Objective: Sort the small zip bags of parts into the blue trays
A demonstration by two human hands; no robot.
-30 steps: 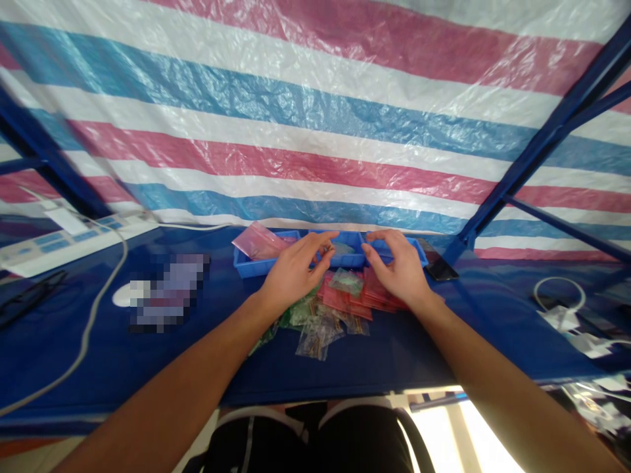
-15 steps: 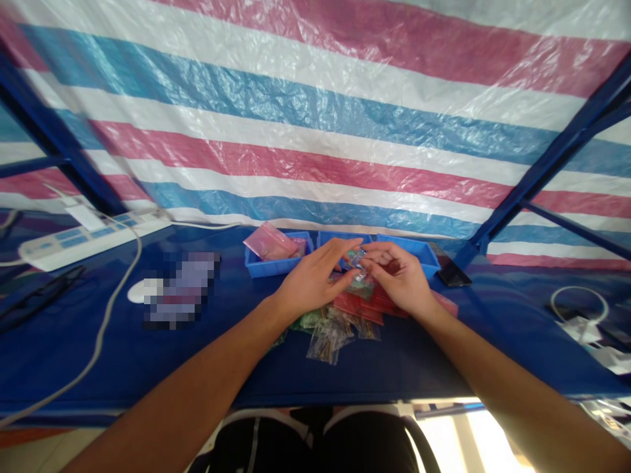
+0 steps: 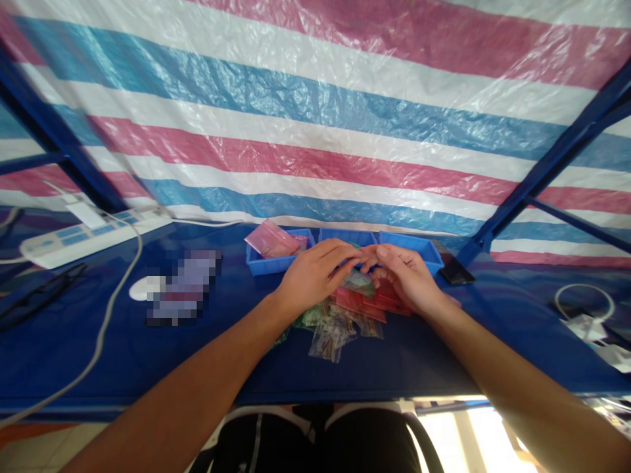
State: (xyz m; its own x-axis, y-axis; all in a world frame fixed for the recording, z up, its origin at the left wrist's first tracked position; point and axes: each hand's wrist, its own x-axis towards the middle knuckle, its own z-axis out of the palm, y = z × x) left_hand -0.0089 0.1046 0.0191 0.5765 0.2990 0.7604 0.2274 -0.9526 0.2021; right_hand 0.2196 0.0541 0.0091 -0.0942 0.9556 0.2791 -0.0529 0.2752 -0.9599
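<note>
My left hand [image 3: 315,272] and my right hand [image 3: 407,272] meet at the fingertips above a pile of small plastic bags. The fingers of both hands are bent and closed in; whatever is between them is hidden. Right below them lie red bags [image 3: 372,303] and a clear, greenish bag [image 3: 359,282]. Clear bags [image 3: 328,338] with small brass-coloured parts lie nearer to me, beside green bags [image 3: 310,318] partly under my left wrist. Behind my hands stand three blue bins; a pink bag [image 3: 273,238] rests in the left bin [image 3: 271,265].
The middle bin [image 3: 345,234] and right bin [image 3: 419,244] stand against a striped sheet [image 3: 315,157]. A dark phone [image 3: 456,268] lies to the right. On the left are a power strip [image 3: 93,233], a white cable [image 3: 111,309], a white round object [image 3: 142,288] and glasses [image 3: 44,295].
The clear shiny bag held between both hands is no longer visible. My fingertips have drawn together, and my right hand has turned with its fingers curled inward. The pile looks the same.
</note>
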